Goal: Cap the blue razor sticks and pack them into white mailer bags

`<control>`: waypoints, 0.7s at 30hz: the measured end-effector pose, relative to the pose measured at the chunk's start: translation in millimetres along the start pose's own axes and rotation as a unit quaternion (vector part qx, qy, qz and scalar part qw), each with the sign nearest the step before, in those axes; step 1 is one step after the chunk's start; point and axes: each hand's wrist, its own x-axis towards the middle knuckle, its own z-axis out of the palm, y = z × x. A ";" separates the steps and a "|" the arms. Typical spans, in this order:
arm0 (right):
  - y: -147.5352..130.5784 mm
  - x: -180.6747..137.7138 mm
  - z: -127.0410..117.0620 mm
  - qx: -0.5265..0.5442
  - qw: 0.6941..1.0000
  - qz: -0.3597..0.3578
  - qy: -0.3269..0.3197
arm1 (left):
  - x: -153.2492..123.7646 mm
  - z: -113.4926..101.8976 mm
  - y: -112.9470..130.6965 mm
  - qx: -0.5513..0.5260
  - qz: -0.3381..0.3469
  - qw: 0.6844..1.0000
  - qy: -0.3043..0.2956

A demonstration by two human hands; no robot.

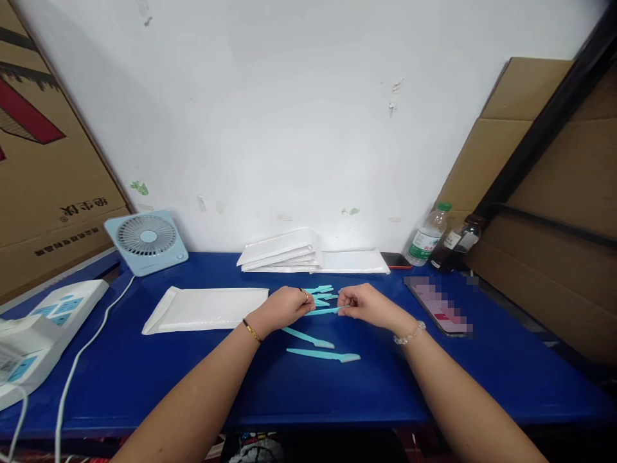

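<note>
My left hand (284, 307) and my right hand (365, 305) meet over the middle of the blue table (144, 373). Both pinch the ends of one thin light-blue plastic razor (324, 311), held level between them. Behind the hands lies a small heap of the same light-blue razors (322, 293). Two more razors lie flat on the table in front of the hands, one (308, 337) slanted, the other (324, 354) closer to me. A white padded envelope (206, 308) lies just left of my left hand.
A stack of white envelopes (289, 252) leans at the wall. A small blue fan (147, 240) and a white device (33, 334) with cables stand at the left. A phone (441, 308), two bottles (427, 236) and cardboard boxes (544, 212) are at the right.
</note>
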 end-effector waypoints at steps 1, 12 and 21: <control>2.4 0.8 0.5 0.014 1.000 0.007 0.010 | 0.2 -0.4 0.1 0.007 0.004 1.000 0.007; 33.1 3.2 -10.8 0.009 0.997 0.043 0.065 | 0.0 -2.1 -24.0 0.087 -0.064 0.993 0.053; -19.7 0.8 20.1 -0.072 0.994 -0.069 -0.044 | -5.3 -8.3 -15.1 -0.056 -0.042 0.997 -0.018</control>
